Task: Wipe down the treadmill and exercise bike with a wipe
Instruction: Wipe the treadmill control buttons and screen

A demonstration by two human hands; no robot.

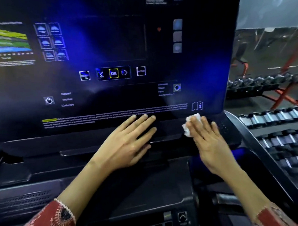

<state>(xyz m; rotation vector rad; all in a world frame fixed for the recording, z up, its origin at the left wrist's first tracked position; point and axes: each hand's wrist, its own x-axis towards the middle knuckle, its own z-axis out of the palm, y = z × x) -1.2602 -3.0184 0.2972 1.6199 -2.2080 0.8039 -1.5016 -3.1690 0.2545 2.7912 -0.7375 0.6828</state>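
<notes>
A large dark treadmill console with a glossy display panel fills the view. My right hand lies flat, fingers straight, pressing a white wipe against the panel's lower right corner, just below a book-and-info symbol. The wipe shows beyond my fingertips and at the thumb side. My left hand rests flat with spread fingers on the console's lower edge, beside the right hand and holding nothing. No exercise bike is in view.
Racks of dumbbells on a red frame stand to the right of the treadmill. A lower control pad with arrow buttons sits near the bottom edge. A tray recess lies at the lower left.
</notes>
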